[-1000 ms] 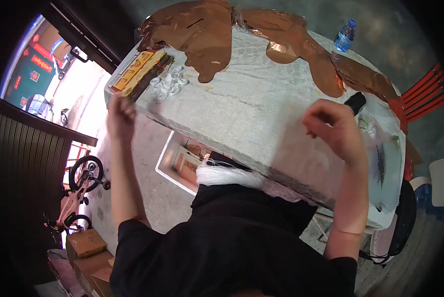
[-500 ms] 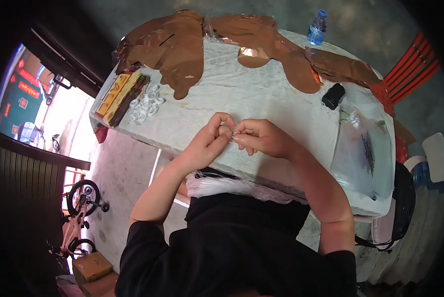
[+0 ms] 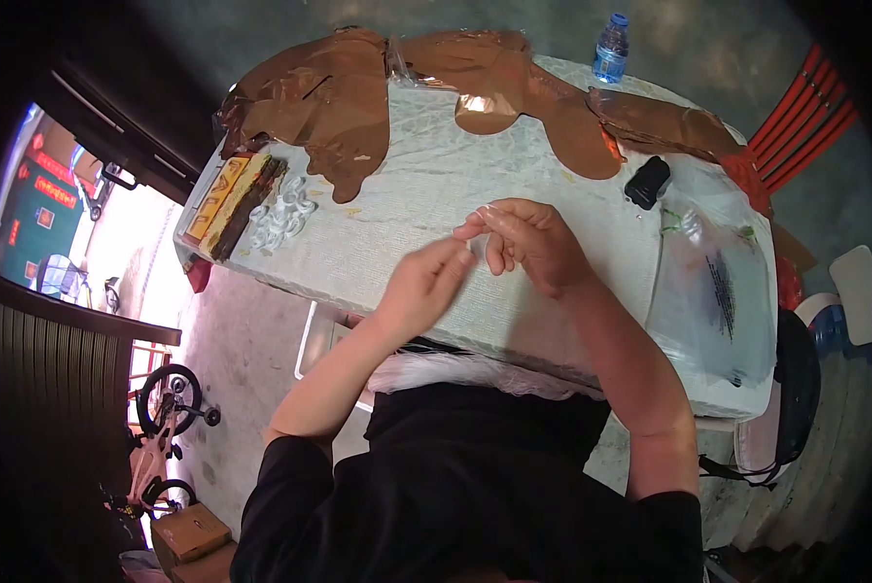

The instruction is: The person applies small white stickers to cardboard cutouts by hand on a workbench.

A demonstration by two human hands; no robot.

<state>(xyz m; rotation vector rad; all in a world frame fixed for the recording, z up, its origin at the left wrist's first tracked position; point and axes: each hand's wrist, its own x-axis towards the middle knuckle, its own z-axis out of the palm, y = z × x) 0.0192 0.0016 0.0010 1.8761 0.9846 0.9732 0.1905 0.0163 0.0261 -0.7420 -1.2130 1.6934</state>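
Observation:
Above the near middle of the table, my left hand (image 3: 424, 289) is closed, thumb pressed against the fingers. A tiny white bit shows at its fingertips; it is too small to name. My right hand (image 3: 538, 238) is just above and to the right, thumb and forefinger pinched together, its lower fingers curled. Whatever it pinches is too fine to make out. A bundle of white thread (image 3: 485, 374) lies across the lap at the table's edge. To the left on the table is a pile of white loops (image 3: 282, 216).
A yellow box (image 3: 224, 206) stands by the pile. Brown sheets (image 3: 334, 107) line the far side of the white-covered table (image 3: 417, 194). A water bottle (image 3: 611, 51), a black object (image 3: 647, 183) and a clear plastic bag (image 3: 703, 301) lie along the right half.
My right hand has risen and turned, moving away from the table's near edge. My left hand has tilted and its fingers have closed more. The view has shifted slightly.

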